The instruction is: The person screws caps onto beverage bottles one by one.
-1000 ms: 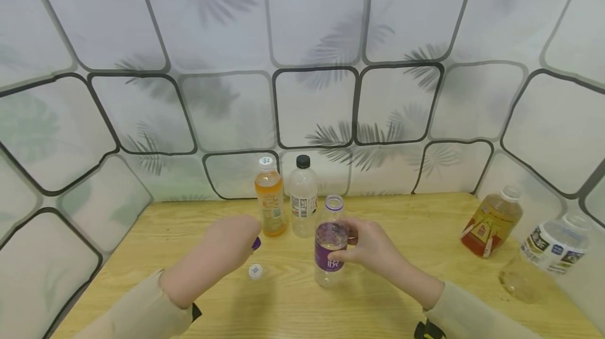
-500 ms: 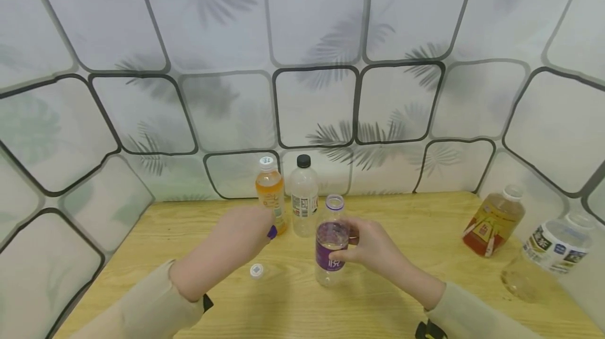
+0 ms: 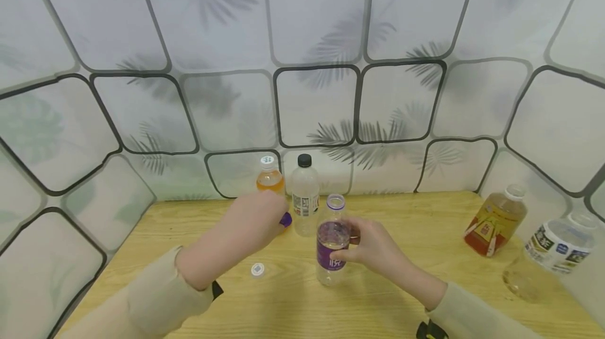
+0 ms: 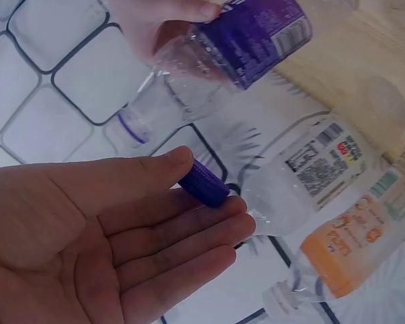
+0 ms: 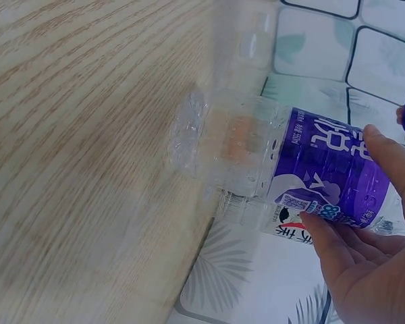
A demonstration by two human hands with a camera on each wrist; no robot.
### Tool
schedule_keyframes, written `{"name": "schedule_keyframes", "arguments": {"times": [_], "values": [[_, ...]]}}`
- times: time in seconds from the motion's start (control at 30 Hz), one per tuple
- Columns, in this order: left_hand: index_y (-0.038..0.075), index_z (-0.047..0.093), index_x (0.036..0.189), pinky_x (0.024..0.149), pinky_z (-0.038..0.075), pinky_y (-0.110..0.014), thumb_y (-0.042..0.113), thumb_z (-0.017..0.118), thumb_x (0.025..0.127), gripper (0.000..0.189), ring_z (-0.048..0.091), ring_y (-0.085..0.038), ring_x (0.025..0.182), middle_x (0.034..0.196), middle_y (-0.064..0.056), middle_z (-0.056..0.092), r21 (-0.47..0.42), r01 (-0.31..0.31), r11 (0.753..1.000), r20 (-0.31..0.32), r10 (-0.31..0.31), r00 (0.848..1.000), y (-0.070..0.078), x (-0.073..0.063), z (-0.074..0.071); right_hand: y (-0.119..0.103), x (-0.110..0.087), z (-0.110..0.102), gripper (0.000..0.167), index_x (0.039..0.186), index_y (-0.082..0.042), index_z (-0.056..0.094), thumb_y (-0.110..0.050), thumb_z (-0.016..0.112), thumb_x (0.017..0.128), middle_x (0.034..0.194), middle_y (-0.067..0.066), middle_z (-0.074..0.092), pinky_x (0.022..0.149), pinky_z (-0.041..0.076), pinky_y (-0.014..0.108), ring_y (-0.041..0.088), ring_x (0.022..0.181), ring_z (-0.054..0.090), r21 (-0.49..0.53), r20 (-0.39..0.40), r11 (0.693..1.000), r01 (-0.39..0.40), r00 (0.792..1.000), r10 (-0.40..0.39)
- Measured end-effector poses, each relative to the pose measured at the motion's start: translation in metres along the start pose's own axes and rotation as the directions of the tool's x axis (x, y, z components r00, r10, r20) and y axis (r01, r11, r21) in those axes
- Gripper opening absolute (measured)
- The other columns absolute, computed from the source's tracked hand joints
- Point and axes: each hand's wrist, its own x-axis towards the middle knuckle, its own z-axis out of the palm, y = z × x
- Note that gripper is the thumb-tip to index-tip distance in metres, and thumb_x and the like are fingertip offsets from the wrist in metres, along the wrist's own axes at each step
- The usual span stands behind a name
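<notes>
A clear water bottle (image 3: pixel 332 252) with a purple label stands upright on the wooden table, its mouth uncapped. My right hand (image 3: pixel 373 250) grips it round the label from the right, thumb and fingers on opposite sides in the right wrist view. Between thumb and fingers my left hand (image 3: pixel 243 234) pinches a purple bottle cap (image 4: pixel 204 183); the other fingers lie extended. The cap is left of the bottle's open neck and lower than it in the head view. Behind the left hand, an orange drink bottle (image 3: pixel 270 179) with a white cap is partly hidden.
A clear bottle with a black cap (image 3: pixel 304 200) stands behind the water bottle. A loose white cap (image 3: pixel 257 269) lies on the table (image 3: pixel 402 307). At the right are an uncapped reddish-brown drink bottle (image 3: pixel 495 221) and a large clear bottle (image 3: pixel 548 255). A patterned wall (image 3: pixel 316 108) rises behind.
My left hand has moved right and slightly up with the purple cap, closer to the water bottle, and now covers more of the orange drink bottle. The right hand keeps its grip in place.
</notes>
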Motion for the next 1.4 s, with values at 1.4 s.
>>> {"name": "schedule_keyframes", "arguments": {"times": [1.4], "values": [[0.019, 0.067, 0.089, 0.059, 0.049, -0.03, 0.034, 0.076, 0.1, 0.021, 0.058, -0.013, 0.072, 0.08, 0.006, 0.065, 0.051, -0.073, 0.996, 0.086, 0.069, 0.994, 0.056, 0.053, -0.035, 0.002, 0.0, -0.004, 0.054, 0.127, 0.002, 0.069, -0.016, 0.093, 0.082, 0.115, 0.017, 0.078, 0.085, 0.065, 0.028, 0.032, 0.103, 0.078, 0.017, 0.03, 0.999, 0.028, 0.999, -0.028]]}}
